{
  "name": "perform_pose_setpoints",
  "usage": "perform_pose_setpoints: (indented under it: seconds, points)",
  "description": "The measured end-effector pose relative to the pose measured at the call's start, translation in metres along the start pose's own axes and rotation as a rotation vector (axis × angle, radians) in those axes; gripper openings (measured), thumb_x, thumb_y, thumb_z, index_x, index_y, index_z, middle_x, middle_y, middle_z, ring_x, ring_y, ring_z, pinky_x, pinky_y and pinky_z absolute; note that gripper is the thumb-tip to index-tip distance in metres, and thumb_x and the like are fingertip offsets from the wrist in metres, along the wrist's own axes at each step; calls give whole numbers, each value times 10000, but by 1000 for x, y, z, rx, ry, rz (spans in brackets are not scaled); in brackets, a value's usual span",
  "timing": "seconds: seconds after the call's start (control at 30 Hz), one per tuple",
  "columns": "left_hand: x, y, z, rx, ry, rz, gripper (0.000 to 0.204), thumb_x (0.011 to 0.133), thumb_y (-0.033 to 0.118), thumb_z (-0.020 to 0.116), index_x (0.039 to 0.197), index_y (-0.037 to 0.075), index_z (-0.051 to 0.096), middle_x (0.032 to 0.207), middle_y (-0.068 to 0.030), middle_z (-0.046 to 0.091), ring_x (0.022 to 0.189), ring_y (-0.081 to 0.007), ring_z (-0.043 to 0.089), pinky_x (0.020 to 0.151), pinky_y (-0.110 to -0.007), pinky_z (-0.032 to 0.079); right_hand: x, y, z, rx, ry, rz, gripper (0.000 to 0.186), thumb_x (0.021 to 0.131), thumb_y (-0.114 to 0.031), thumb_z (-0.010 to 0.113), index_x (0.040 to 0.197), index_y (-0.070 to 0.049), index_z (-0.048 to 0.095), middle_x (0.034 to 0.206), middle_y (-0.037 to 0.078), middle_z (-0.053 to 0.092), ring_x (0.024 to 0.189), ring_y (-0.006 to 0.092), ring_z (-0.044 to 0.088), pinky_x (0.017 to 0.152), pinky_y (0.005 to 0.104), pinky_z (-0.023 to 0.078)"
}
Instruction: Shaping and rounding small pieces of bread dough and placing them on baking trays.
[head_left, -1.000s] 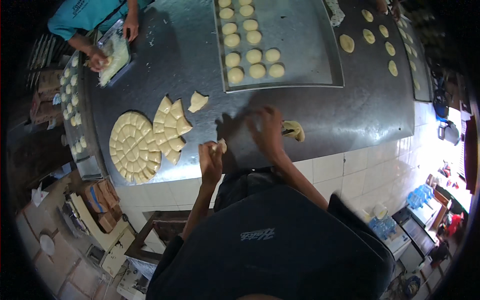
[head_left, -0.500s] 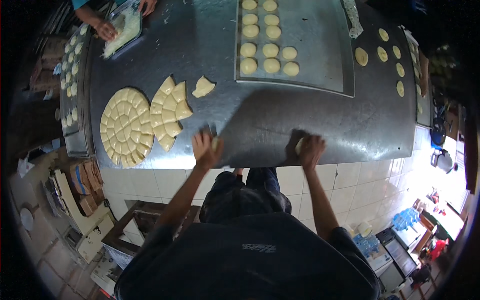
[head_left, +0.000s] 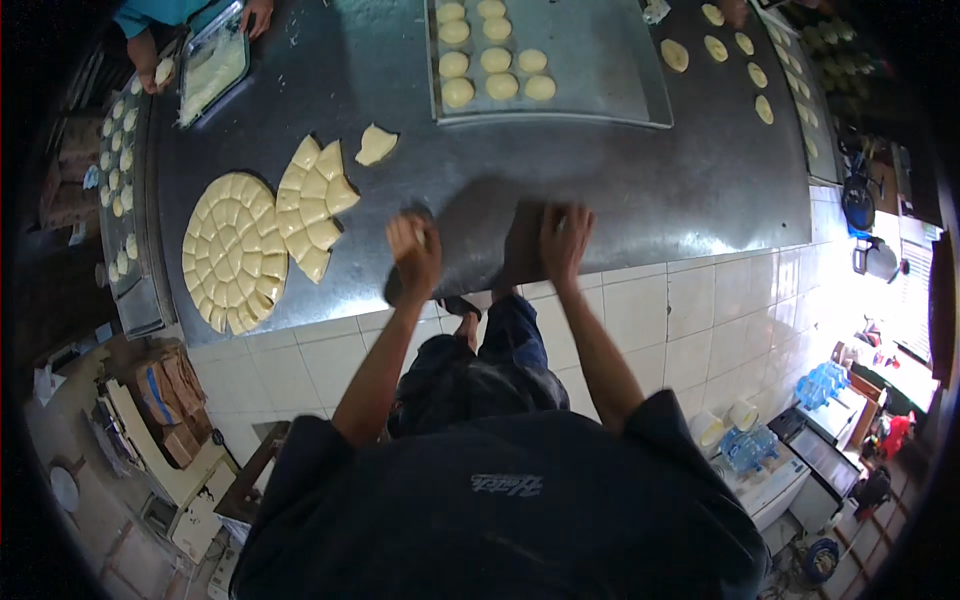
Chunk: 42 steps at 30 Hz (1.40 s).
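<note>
At the far left of the steel tabletop (head_left: 620,200) lies a round disc of scored dough (head_left: 235,250), cut into many small wedges, and just beside it to the right a fan of loosened wedges (head_left: 315,205), with one stray wedge (head_left: 375,145) a little apart. This dough looks pale, soft and light; it would likely dent or stretch if pinched hard, so a piece is best lifted gently from underneath its edges, or rolled under a cupped palm. Near the middle, the left hand (head_left: 415,250) is curled over the tabletop's front edge, its grip apparently closed around a small dough piece (head_left: 420,237), though the piece is mostly hidden. To its right, the right hand (head_left: 562,240) presses flat with fingers spread; whether any dough sits under its palm I cannot tell. Farther back, a metal tray (head_left: 610,70) carries rounded dough balls (head_left: 495,60), well apart from both hands, and more flattened rounds (head_left: 740,50) lie at the far right.
</note>
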<state>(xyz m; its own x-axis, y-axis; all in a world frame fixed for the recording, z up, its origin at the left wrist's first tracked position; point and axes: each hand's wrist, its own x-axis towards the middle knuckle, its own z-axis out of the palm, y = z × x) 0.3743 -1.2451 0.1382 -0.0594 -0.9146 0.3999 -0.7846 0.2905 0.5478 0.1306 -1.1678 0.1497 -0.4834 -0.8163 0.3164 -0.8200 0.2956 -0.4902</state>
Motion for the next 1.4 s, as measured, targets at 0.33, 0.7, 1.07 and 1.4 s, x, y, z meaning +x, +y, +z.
perform_pose_setpoints:
  seconds: [0.33, 0.7, 1.07, 1.4]
  points:
    - [-20, 20, -7, -208, -125, -16, 275, 796, 155, 680, 981, 24, 523, 946, -174, 553, 900, -351, 518, 789, -428, 401, -20, -22, 2, 55, 123, 142, 283, 790, -101, 656, 1052, -25, 582, 1040, 160, 575, 921, 333, 540, 807, 437, 444]
    - [2, 71, -27, -619, -356, -150, 510, 844, 172, 710, 1281, 45, 480, 1237, -160, 490, 1093, -261, 544, 903, -359, 471, -18, -47, -48, 403, -224, 138, 604, 702, -158, 777, 1230, -61, 499, 1075, 132, 541, 971, 285, 538, 828, 388, 460]
    - [25, 72, 0, -789, -373, -446, 324, 948, 187, 559, 1207, 3, 498, 1101, -132, 601, 1003, -216, 589, 900, -333, 458, 46, -64, -29, 503, -467, 292, 511, 741, -233, 762, 1186, -97, 550, 1061, 130, 549, 1009, 335, 561, 808, 409, 493]
    - [33, 53, 19, -92, -209, -179, 144, 790, 99, 668, 783, 53, 532, 772, -128, 498, 703, -312, 480, 624, -402, 396, 323, -57, 64, 415, 152, 108, 394, 762, -217, 746, 1097, -82, 587, 1067, 128, 571, 956, 324, 555, 795, 426, 467]
